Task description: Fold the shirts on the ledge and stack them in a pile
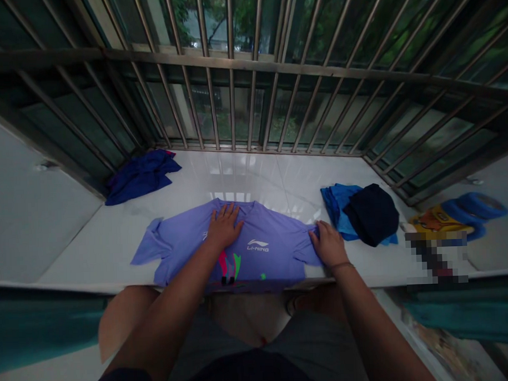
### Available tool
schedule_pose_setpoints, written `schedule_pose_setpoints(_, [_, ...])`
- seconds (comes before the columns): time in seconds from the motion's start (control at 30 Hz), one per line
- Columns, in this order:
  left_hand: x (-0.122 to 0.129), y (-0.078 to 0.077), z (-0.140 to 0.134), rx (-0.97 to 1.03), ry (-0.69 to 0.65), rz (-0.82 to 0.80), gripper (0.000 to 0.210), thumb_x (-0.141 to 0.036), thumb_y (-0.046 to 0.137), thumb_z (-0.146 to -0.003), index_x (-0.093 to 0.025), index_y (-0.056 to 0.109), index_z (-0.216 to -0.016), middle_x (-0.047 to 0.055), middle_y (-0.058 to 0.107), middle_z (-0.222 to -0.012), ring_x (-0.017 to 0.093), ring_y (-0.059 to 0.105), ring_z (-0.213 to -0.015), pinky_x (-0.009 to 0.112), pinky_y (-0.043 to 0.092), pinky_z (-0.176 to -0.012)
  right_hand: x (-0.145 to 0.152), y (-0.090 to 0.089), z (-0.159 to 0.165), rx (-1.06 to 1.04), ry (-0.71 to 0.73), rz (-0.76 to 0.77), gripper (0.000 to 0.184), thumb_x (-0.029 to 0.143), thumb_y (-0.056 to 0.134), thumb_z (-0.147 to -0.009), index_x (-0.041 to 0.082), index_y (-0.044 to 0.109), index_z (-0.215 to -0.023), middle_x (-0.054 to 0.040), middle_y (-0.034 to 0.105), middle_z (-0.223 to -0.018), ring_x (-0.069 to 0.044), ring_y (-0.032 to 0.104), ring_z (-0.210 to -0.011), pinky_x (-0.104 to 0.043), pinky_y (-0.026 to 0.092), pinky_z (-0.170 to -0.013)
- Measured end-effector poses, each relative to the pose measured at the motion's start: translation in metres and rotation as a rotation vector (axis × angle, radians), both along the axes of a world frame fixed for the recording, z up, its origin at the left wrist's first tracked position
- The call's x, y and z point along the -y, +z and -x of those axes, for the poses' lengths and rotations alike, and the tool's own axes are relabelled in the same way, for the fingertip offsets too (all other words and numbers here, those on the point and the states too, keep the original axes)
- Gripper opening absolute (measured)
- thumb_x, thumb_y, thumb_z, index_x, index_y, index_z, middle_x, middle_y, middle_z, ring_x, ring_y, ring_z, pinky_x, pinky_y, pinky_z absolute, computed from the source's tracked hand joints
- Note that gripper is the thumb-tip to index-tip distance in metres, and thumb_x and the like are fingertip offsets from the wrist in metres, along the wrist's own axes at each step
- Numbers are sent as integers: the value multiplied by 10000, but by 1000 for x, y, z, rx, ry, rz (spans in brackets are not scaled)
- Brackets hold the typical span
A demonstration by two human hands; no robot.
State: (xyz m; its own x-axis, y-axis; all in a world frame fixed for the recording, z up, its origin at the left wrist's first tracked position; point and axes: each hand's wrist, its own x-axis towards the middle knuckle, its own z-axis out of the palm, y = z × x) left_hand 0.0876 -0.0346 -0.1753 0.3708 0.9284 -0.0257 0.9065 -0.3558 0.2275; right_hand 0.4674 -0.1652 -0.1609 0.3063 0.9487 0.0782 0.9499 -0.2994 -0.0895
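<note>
A purple T-shirt with a white chest logo and pink and green print lies spread face up on the white ledge, its collar towards the window. Its lower part drops over the ledge's front edge, out of sight. My left hand rests flat near the collar, fingers stretched out on the fabric. At the sleeve on the right, my right hand has its thumb and curled fingers on the cuff, seemingly pinching it; the fingertips are partly hidden.
Dark blue clothing lies crumpled at the ledge's back left. Folded blue cloth with a dark navy item on top sits right of the shirt. Beyond is a blue and yellow object. Metal bars close off the window.
</note>
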Motion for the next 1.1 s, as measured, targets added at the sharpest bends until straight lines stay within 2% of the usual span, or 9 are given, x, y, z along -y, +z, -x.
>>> schedule_pose_setpoints(0.13, [-21, 6, 5, 5, 4, 10, 665, -472, 380, -1194, -222, 425, -1809, 111, 333, -1905, 372, 298, -1769, 690, 200, -1436, 0, 3, -31, -22, 0, 10, 452, 398, 548, -1152, 98, 739, -1431, -235, 766, -1335, -359, 702, -1250, -448, 518, -1128])
schedule_pose_setpoints(0.27, [-39, 20, -15, 28, 34, -60, 593, -391, 428, -1179, -134, 583, -1690, 227, 498, -1798, 445, 456, -1675, 764, 316, -1365, -12, 6, -19, -117, -38, -21, 450, 446, 613, -1124, 114, 743, -1398, -234, 746, -1345, -365, 693, -1240, -438, 526, -1066])
schedule_pose_setpoints(0.33, [-43, 23, -32, 47, 13, -116, 554, -354, 415, -1184, -137, 622, -1650, 229, 569, -1744, 408, 491, -1657, 714, 322, -1383, -20, 4, -9, -181, -51, -68, 374, 422, 675, -1073, 122, 775, -1273, -247, 747, -1322, -371, 686, -1231, -439, 517, -1059])
schedule_pose_setpoints(0.43, [-41, 18, -56, 104, -110, -174, 513, -332, 439, -1187, -217, 625, -1652, 125, 559, -1779, 296, 467, -1688, 559, 299, -1436, -30, 3, -1, -275, -66, -133, 250, 381, 674, -1035, 151, 765, -1068, -230, 775, -1178, -345, 700, -1146, -414, 513, -1035])
schedule_pose_setpoints(0.5, [-36, 9, -64, 149, -174, -194, 471, -322, 490, -1172, -252, 671, -1601, 92, 599, -1751, 279, 530, -1643, 526, 356, -1414, -34, 4, -1, -314, -89, -168, 318, 440, 586, -1071, 161, 737, -1078, -203, 784, -1071, -323, 718, -1049, -400, 528, -969])
schedule_pose_setpoints(0.67, [-31, -5, -61, 206, -126, -223, 364, -290, 549, -1140, -173, 779, -1397, 187, 765, -1509, 326, 710, -1419, 509, 529, -1267, -33, 16, -1, -413, -157, -270, 618, 671, 324, -1107, 167, 669, -1202, -183, 791, -1036, -319, 744, -947, -407, 553, -861])
schedule_pose_setpoints(0.8, [-31, -3, -57, 229, -137, -242, 288, -277, 588, -1125, -188, 806, -1291, 173, 778, -1471, 321, 719, -1378, 500, 554, -1224, -26, 30, 11, -479, -184, -461, 693, 793, 380, -1043, 182, 651, -1224, -202, 785, -1120, -342, 740, -984, -436, 551, -879])
schedule_pose_setpoints(0.93, [-30, -2, -56, 243, -208, -236, 270, -284, 620, -1124, -252, 808, -1315, 100, 753, -1554, 301, 682, -1446, 503, 526, -1257, -22, 37, 19, -467, -226, -527, 640, 737, 486, -1009, 169, 683, -1227, -199, 787, -1077, -335, 718, -901, -433, 527, -855])
schedule_pose_setpoints(1.1, [-32, -5, -57, 262, -190, -221, 327, -303, 619, -1122, -229, 774, -1400, 130, 761, -1527, 319, 689, -1430, 512, 543, -1239, -26, 27, 11, -491, -374, -358, 515, 561, 560, -981, 141, 725, -1229, -216, 802, -1097, -341, 740, -970, -413, 529, -887])
